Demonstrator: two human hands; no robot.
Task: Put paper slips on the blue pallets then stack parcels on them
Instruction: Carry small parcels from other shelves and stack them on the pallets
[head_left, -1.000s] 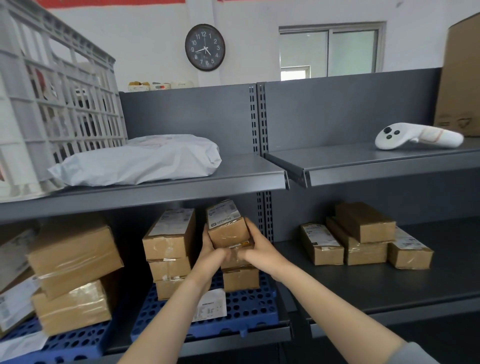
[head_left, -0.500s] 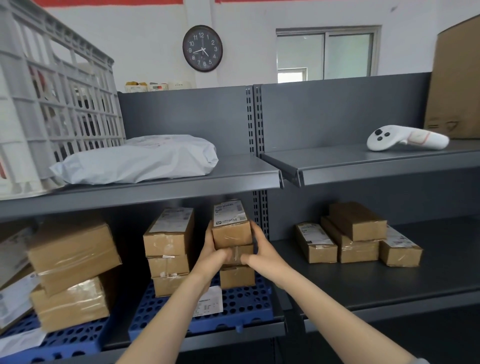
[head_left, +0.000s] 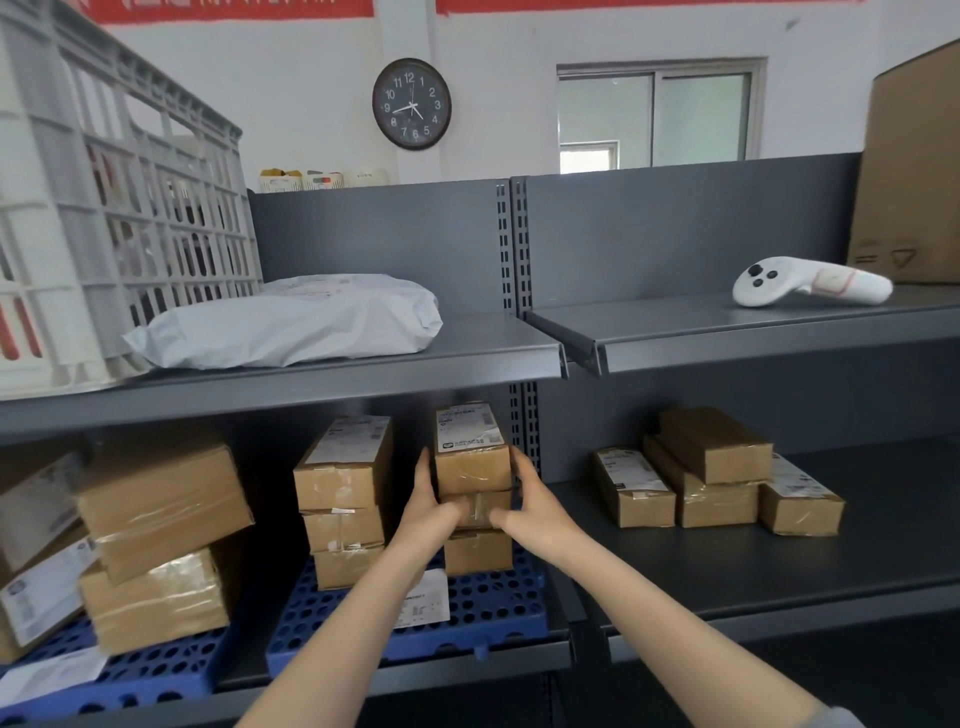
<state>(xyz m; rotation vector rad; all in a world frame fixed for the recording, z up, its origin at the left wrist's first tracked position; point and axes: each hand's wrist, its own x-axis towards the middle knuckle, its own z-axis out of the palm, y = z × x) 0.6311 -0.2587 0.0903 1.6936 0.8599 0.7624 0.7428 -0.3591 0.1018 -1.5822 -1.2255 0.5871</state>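
Left hand (head_left: 434, 506) and right hand (head_left: 530, 506) clasp three-high parcel stack (head_left: 478, 551) from both sides, fingers along top parcel (head_left: 470, 452), thumbs across middle one. Stack sits on blue pallet (head_left: 498, 608), lower shelf (head_left: 779, 561). Paper slip (head_left: 431, 597) lies on pallet in front. Second stack (head_left: 345, 499) just left. White mailer bag (head_left: 291, 327) on upper shelf (head_left: 363, 374).

On the lower shelf (head_left: 779, 582), a pallet (head_left: 498, 608) is carrying a left stack (head_left: 343, 499) and a right stack (head_left: 472, 467) side by side, with a paper slip (head_left: 428, 603) lying before them. The left grip (head_left: 431, 514) and right grip (head_left: 535, 512) are flanking the right stack. Loose parcels (head_left: 717, 467) are sitting further right on the shelf; a second pallet (head_left: 156, 670) is sitting further left.
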